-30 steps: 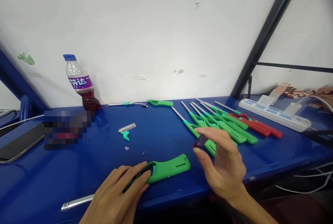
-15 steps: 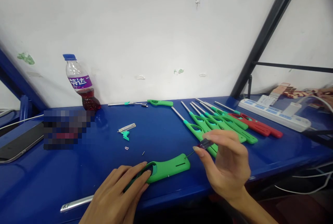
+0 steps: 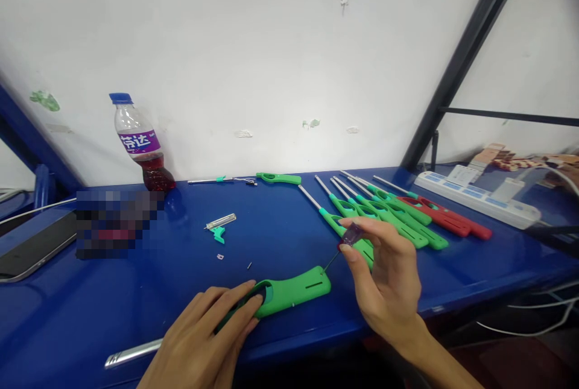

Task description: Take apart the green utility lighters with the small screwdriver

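Observation:
A green long-nosed gas lighter [image 3: 294, 294] lies at the front of the blue table, its metal tube pointing left. My left hand [image 3: 208, 332] is closed over its trigger end and pins it down. Between thumb and fingers my right hand [image 3: 384, 280] pinches a small screwdriver [image 3: 350, 236] with a dark purple handle. The screwdriver stands tilted, its tip at a hole near the lighter's handle end. Beyond the lighter lie a tiny metal pin [image 3: 249, 266], a small pale piece [image 3: 220, 257], a turquoise trigger [image 3: 219, 235] and a clear tube-like part [image 3: 221, 221].
Several green lighters [image 3: 389, 217] and red lighters [image 3: 446, 218] lie in a row at right, beside a white power strip [image 3: 479, 199]. An opened lighter [image 3: 278, 178] rests along the wall. A drink bottle [image 3: 143, 148] and a phone [image 3: 40, 247] are at left.
My right hand has shifted slightly left, and the screwdriver handle now stands more upright over the hole. My left hand and the lighter stay in place.

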`<state>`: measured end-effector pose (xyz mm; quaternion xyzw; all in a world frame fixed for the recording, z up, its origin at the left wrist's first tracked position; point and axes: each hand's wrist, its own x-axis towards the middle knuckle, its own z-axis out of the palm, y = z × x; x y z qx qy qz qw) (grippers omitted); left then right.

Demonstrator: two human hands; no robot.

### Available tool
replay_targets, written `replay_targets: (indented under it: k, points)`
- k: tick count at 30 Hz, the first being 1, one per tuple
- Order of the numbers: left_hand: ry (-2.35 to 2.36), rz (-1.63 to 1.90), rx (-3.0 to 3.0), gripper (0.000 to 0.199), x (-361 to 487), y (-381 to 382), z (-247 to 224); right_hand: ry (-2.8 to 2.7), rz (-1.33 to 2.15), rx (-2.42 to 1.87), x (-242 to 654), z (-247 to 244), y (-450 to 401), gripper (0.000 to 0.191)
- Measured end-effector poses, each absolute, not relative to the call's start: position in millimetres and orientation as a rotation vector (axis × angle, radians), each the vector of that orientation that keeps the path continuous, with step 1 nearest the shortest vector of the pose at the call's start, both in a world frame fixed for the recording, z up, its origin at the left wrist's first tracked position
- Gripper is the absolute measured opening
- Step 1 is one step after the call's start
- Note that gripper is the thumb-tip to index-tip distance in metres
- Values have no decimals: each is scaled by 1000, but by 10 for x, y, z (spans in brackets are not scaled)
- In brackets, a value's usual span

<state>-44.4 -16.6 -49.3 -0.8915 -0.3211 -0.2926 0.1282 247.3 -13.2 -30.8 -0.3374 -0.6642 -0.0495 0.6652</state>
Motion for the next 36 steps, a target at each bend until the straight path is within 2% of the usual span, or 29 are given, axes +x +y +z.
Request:
replay_targets:
  k: [7,12,19,24,30,36]
  points:
    - [-934,-853,-2583,32,-448,-178,-490,-1513,-173,-718,2473,-288,-141,61]
    - [-923,-844,-2581,32,-458,-169,-501,-1563,-43,-730,2458,-309,-157,62]
    - [-923,-848,-2580,32,-432,-173,-476,-1583,-149,-696,2464,-287,-163,77]
    - [-897,-876,-2562,30,-420,-167,-465,-1634,-34,-730,2448,-292,-161,76]
    - [-899,-861,-2563,30,-415,-172,-458,-1603,-127,-673,2454,-271,-148,82]
    - [-872,-919,-2527,31,-386,-176,-417,-1641,-28,-737,2447,-297,-164,76]
